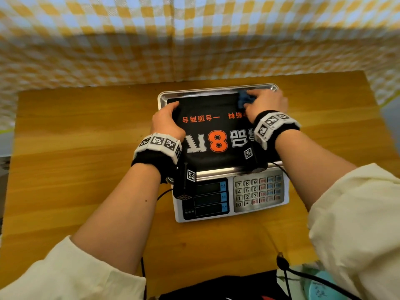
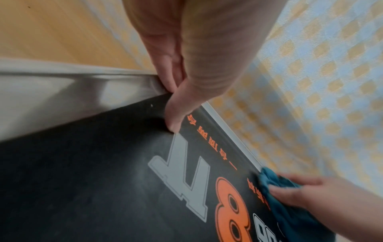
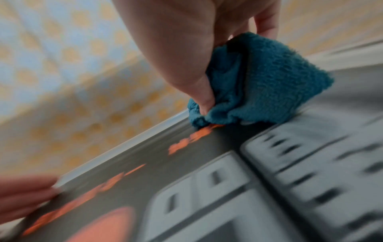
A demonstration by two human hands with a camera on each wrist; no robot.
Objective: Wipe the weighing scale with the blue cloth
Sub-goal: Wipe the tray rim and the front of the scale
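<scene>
The weighing scale [image 1: 218,92] sits mid-table: a steel pan with a black sheet printed with an orange 8 [image 1: 217,141], and a keypad [image 1: 258,192] at the front. My right hand [image 1: 267,102] grips the bunched blue cloth [image 1: 243,99] [image 3: 259,85] [image 2: 290,204] and presses it on the pan's far right corner. My left hand [image 1: 167,120] [image 2: 176,91] rests on the pan's left side, its thumb on the black sheet, the fingers curled over the rim.
The scale stands on a wooden table [image 1: 75,159]. A yellow and blue checked curtain [image 1: 194,35] hangs right behind it. Black cables [image 1: 303,273] and a pale green item [image 1: 316,286] lie at the near edge.
</scene>
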